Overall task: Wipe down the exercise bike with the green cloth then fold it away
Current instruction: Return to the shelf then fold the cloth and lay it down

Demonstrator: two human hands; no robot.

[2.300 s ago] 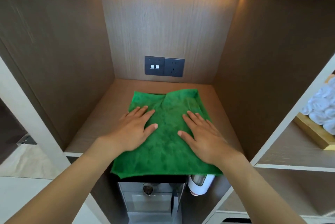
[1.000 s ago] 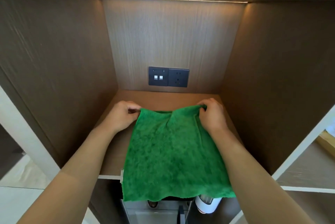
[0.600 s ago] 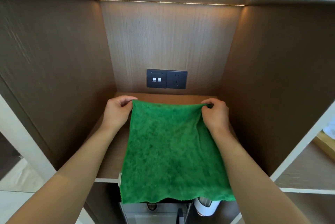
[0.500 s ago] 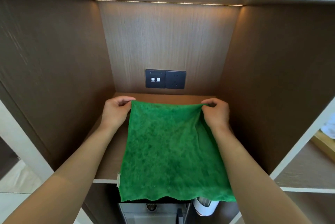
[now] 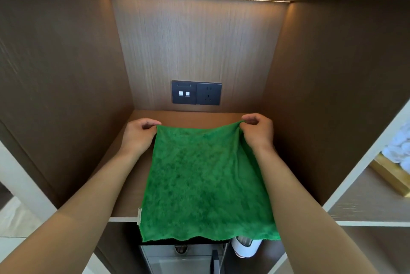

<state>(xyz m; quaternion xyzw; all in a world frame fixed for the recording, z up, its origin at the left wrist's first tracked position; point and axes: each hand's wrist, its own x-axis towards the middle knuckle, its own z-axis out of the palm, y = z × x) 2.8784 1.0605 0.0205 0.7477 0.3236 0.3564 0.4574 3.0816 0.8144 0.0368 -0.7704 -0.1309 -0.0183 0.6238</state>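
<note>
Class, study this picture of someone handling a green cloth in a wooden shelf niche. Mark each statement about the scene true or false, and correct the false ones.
1. Each hand pinches a far corner of the cloth. True: the left hand and the right hand each hold a far corner of the green cloth.
2. The cloth is folded into a small square. False: it is spread open in a single layer.
3. The near edge of the cloth hangs over the front of the shelf. True.
4. The wall socket is on the left side panel. False: it sits on the back panel.
5. Rolled white towels lie in a compartment to the right. True.
</note>
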